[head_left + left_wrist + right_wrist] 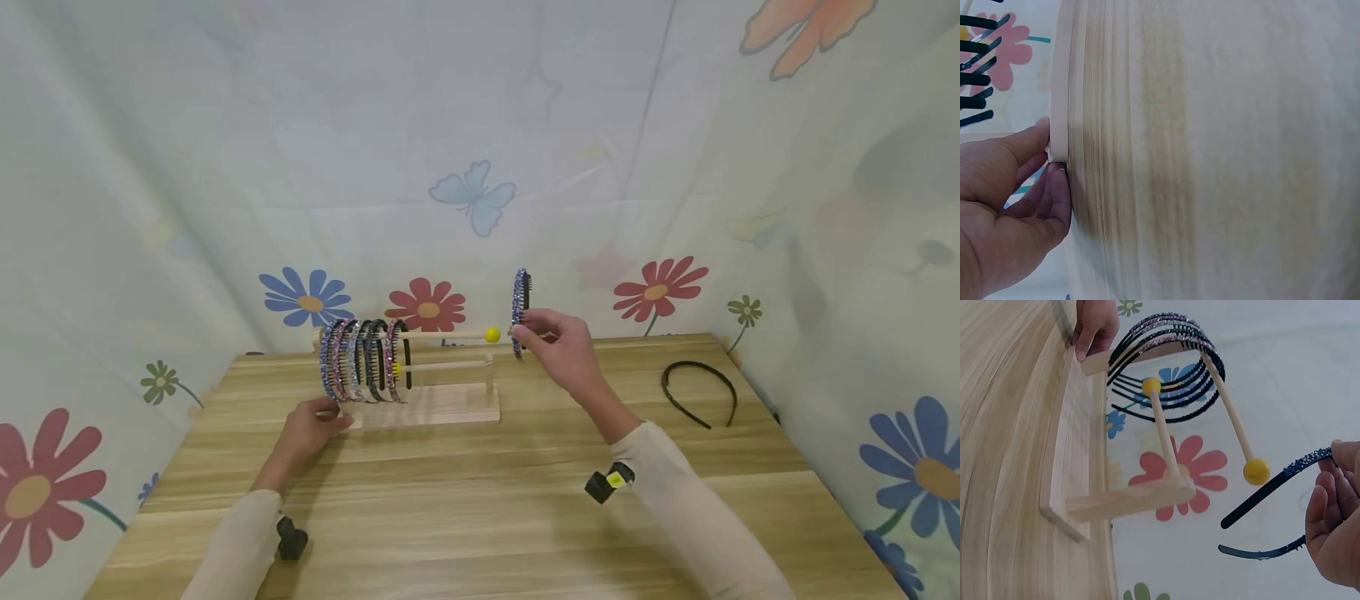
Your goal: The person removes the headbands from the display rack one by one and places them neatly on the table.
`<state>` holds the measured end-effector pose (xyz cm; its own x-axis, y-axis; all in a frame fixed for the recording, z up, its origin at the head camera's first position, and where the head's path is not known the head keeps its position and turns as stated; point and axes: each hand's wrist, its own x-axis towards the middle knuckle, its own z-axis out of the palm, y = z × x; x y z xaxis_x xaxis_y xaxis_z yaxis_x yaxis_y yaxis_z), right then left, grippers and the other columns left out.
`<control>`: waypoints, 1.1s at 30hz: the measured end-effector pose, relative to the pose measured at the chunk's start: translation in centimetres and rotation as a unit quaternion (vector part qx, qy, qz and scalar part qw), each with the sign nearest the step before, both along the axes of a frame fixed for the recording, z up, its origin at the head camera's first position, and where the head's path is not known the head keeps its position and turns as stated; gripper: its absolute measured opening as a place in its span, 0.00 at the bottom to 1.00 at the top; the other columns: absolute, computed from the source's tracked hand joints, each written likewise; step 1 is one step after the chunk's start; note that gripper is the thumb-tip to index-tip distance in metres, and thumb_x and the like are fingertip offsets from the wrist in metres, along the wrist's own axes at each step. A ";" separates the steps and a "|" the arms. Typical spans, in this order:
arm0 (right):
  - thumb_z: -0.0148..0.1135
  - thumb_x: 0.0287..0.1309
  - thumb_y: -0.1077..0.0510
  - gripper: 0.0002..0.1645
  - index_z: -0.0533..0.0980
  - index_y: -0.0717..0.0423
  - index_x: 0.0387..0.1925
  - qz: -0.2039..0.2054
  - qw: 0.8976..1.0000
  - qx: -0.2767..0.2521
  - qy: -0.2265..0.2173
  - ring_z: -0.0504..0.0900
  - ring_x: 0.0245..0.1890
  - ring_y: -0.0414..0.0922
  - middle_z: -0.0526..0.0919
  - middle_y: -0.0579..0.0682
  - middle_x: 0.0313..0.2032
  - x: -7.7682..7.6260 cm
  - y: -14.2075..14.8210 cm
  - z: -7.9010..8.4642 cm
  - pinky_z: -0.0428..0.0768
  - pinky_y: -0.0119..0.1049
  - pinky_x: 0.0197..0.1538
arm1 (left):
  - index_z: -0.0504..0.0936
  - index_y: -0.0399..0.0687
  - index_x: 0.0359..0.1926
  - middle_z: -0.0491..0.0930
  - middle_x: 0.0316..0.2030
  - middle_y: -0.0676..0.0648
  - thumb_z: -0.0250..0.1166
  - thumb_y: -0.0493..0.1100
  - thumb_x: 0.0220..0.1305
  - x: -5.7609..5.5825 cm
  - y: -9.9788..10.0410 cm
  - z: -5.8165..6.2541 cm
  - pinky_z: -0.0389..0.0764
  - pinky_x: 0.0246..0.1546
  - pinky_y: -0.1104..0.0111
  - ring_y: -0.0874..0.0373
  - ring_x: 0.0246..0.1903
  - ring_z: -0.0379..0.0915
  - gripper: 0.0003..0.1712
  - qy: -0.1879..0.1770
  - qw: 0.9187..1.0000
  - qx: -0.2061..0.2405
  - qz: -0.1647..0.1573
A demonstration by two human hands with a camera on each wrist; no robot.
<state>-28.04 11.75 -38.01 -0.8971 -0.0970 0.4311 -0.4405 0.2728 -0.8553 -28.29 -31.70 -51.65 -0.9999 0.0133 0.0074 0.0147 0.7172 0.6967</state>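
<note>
My right hand (562, 348) pinches a headband (518, 292) studded with blue glitter and lined with comb teeth. It is held upright, just right of the yellow ball (492, 334) that tips the stand's upper rod. In the right wrist view, the headband's two black ends (1254, 509) point toward that ball, apart from it. My left hand (309, 429) grips the near left corner of the wooden display stand (457, 406), thumb and fingers around the base's end (1059, 125). Several glittery headbands (328, 367) in blue, pink, silver and black hang at the rod's left part.
A black headband (697, 364) lies on the wooden table (480, 508) at the right. The stand has a lower rod with a second yellow ball (1152, 386) and a short post (1129, 499). A flower-printed curtain (360, 225) hangs behind the table.
</note>
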 end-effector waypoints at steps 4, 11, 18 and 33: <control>0.70 0.66 0.52 0.19 0.84 0.60 0.52 -0.017 1.000 0.012 0.000 0.84 0.40 0.46 0.89 0.56 0.41 -0.2 1.2 -0.3 0.83 0.28 0.43 | 0.80 0.29 0.57 0.80 0.56 0.28 0.69 0.44 0.69 0.0 0.1 0.0 0.82 0.55 0.46 0.32 0.57 0.78 0.24 0.003 1.000 -0.004 -0.003; 0.71 0.64 0.50 0.19 0.84 0.59 0.51 -0.039 0.999 0.030 -0.002 0.85 0.39 0.45 0.89 0.55 0.41 -0.7 2.9 -1.1 0.84 0.29 0.41 | 0.80 0.29 0.57 0.80 0.56 0.28 0.68 0.44 0.69 0.0 0.1 0.1 0.82 0.56 0.46 0.32 0.57 0.78 0.24 -0.003 1.000 -0.004 -0.002; 0.71 0.64 0.49 0.19 0.85 0.58 0.49 -0.064 0.997 0.046 -0.014 0.84 0.38 0.43 0.89 0.54 0.40 -1.1 4.9 -2.1 0.82 0.27 0.41 | 0.80 0.28 0.56 0.80 0.56 0.27 0.69 0.43 0.69 0.1 0.1 0.2 0.82 0.55 0.46 0.32 0.57 0.78 0.23 0.000 1.000 -0.004 -0.002; 0.72 0.62 0.46 0.21 0.85 0.57 0.47 -0.130 0.986 0.077 -0.073 0.87 0.42 0.50 0.89 0.55 0.41 -1.5 8.1 -6.1 0.84 0.38 0.43 | 0.80 0.27 0.55 0.80 0.55 0.26 0.68 0.44 0.69 0.0 0.0 0.2 0.83 0.53 0.46 0.31 0.56 0.78 0.24 0.006 1.000 -0.009 -0.011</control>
